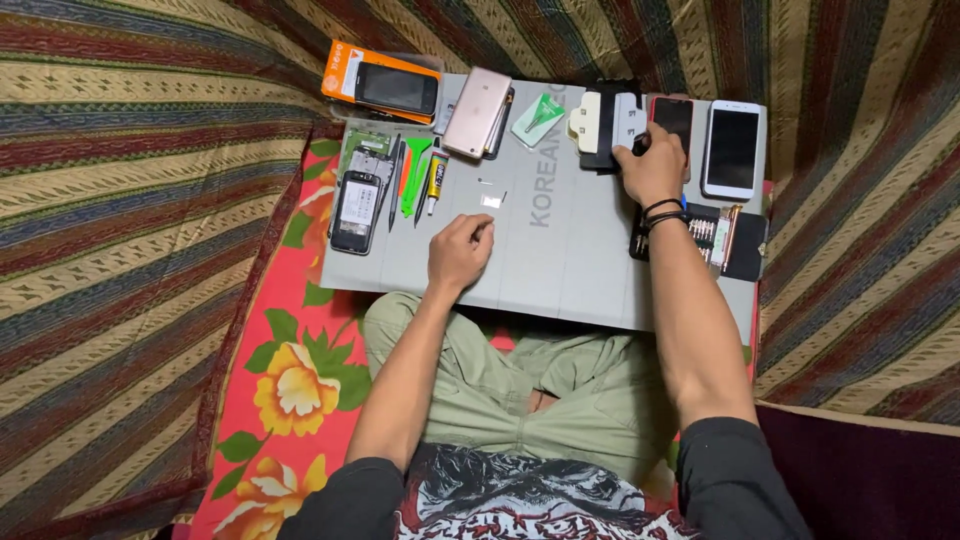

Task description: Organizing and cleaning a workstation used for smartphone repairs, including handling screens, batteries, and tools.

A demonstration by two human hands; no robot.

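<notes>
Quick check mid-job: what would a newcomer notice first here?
A grey work mat lies across the person's lap, lined with phones along its far edge. The right hand rests on a black and white part at the top; the left hand pinches something small at mid-mat. Left lie green pry tools.

On the board point(560, 270), phones point(732, 150) lie right, tools point(415, 175) left, small parts point(490, 200) between.

Illumination is moderate and warm, falling from above and centred on the grey board point(570, 250), which reads brightest. The frame corners darken, notably the lower right. Soft, short shadows lie under the forearms at the board's near edge. The white phone point(732, 150) screen shows mild glare. Focus is sharp throughout; the striped fabric point(130, 200) bows slightly near the edges.
</notes>
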